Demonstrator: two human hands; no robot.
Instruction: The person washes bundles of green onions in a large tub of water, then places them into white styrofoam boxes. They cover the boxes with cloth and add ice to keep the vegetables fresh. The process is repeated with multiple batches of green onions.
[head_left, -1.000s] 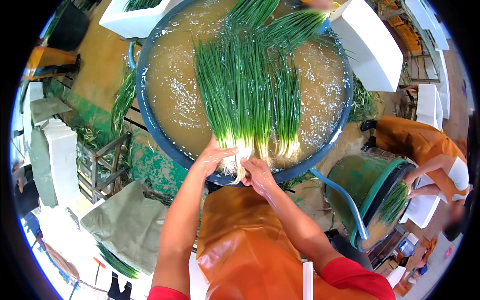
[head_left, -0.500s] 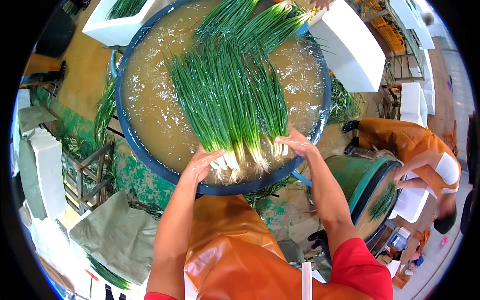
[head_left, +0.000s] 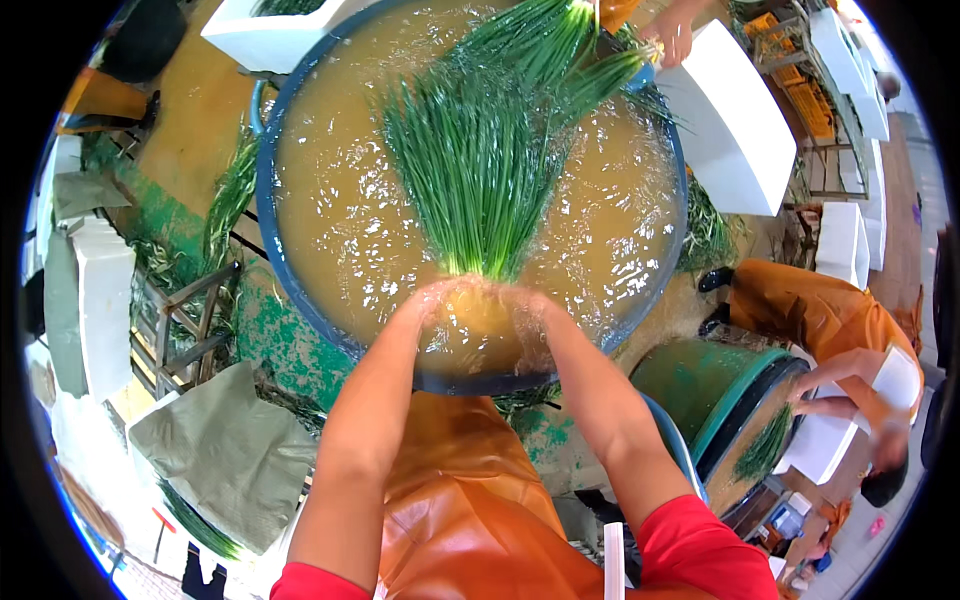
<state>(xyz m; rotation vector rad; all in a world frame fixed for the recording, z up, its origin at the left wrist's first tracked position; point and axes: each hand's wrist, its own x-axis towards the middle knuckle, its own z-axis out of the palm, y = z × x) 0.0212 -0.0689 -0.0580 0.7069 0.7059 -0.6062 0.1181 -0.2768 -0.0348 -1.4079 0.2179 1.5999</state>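
Observation:
A large bunch of green onions floats in a round blue tub of muddy water, its leaves fanned away from me. My left hand and my right hand close in on the bunch's near end from both sides. They are partly under the surface, so the fingertips and the onions' white roots are hidden. Stalks are drawn tightly together between the two hands. Beyond this bunch, more green onions lie at the tub's far side, near another person's hand.
White foam boxes stand by the tub's far right and far left. At right, a person in an orange apron bends over a green tub with onions in it. A wooden frame and a grey-green cloth are at left.
My hands have come together from the sides of the spread onions and sunk into the water. The stalks are now gathered into one narrow base, and the white roots have gone under.

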